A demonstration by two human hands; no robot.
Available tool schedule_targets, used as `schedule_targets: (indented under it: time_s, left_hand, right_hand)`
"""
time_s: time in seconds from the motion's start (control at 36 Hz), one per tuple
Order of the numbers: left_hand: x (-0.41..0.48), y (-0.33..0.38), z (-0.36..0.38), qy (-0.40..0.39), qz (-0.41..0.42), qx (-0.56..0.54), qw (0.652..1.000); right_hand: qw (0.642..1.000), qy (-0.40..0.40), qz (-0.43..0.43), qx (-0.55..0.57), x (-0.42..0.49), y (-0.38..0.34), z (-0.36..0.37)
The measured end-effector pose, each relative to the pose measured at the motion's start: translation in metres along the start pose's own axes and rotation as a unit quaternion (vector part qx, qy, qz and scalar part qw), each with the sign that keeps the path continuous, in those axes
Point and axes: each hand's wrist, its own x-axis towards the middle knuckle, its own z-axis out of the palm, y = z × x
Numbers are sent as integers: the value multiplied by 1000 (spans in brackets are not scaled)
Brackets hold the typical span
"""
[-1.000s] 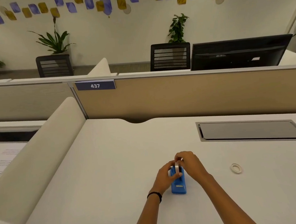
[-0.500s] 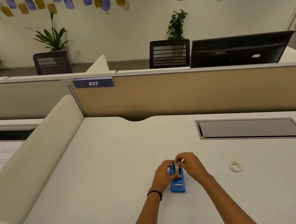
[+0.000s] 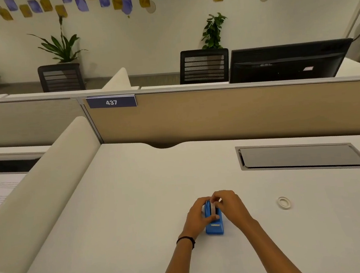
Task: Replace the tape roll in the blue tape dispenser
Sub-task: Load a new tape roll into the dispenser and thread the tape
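Near the front middle of the desk (image 3: 137,206), your blue tape dispenser (image 3: 214,226) sits with its cutter end toward you and a tape roll (image 3: 213,208) standing on edge in its cradle. Your left hand (image 3: 197,217) is curled against the dispenser's left flank, fingers closed round the body to steady it, the thumb lying across the top just ahead of the roll. Your right hand (image 3: 229,206) is bent over the far end, fingertips pinched at the top of the roll; whether they hold the roll itself or only a loose end of tape cannot be told. The step in hand appears to be seating the roll in the cradle or drawing its free end forward. The next move would call for keeping the body pinned with the left hand while the right leads the tape toward the cutter without letting it twist or stick back on itself. Well apart to your right lies a small pale ring (image 3: 283,202), probably the spent core. Beyond it a grey cable hatch (image 3: 299,156) is set flush in the desk, under the tan partition (image 3: 238,113).
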Motion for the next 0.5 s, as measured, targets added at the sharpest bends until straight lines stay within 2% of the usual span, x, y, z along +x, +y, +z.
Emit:
schedule_targets:
  time_s: [0.17,0.5]
  left_hand:
    - [-8,-2,-2,-17,-3,-62,998]
    - [-6,-5,4,57,0,-73,996]
  right_hand:
    - [1000,-1,1,11,-8,0,3]
    - [999,27,-33,-18,-32,5,12]
